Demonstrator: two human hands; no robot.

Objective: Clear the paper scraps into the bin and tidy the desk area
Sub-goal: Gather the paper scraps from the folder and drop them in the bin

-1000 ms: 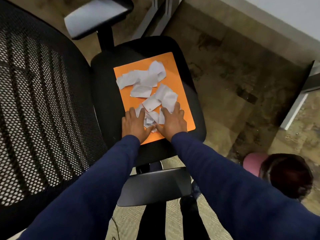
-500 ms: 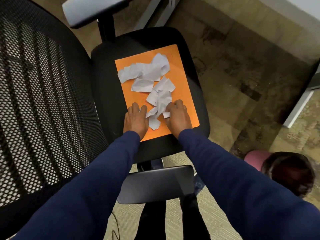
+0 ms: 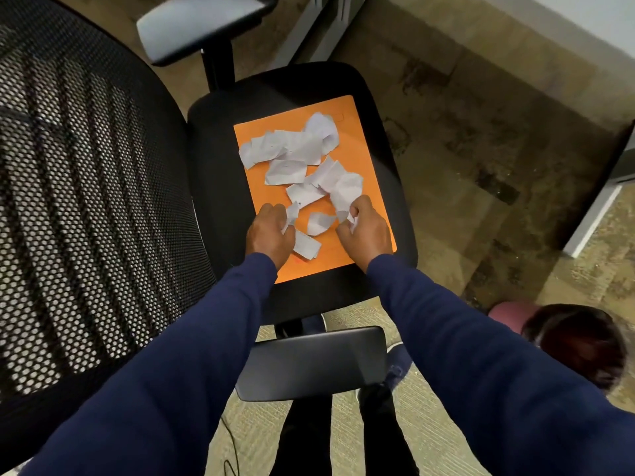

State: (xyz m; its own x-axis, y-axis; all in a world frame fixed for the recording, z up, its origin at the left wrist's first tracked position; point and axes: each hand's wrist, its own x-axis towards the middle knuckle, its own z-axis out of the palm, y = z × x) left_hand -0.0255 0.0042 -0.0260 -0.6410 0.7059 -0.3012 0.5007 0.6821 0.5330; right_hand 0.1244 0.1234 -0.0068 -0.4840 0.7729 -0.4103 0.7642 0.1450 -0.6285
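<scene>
Several white paper scraps [image 3: 292, 149] lie scattered on an orange sheet [image 3: 357, 159] that covers the black seat [image 3: 220, 159] of an office chair. My left hand [image 3: 269, 231] is at the sheet's near left, fingers curled, pinching a small scrap. My right hand [image 3: 364, 230] is at the near right, fingers curled round a crumpled scrap that reaches up into the pile. Two loose scraps [image 3: 318, 223] lie between my hands.
The chair's mesh back [image 3: 86, 207] fills the left. Its two armrests sit at the top [image 3: 199, 22] and at the bottom [image 3: 312, 362]. Brown carpet lies to the right, with a dark round object [image 3: 577, 341] and a pink one [image 3: 508, 312] at lower right.
Both hands went from lying flat on the scraps to curling their fingers and gathering pieces. They have drawn slightly apart, and the scraps between them have shifted.
</scene>
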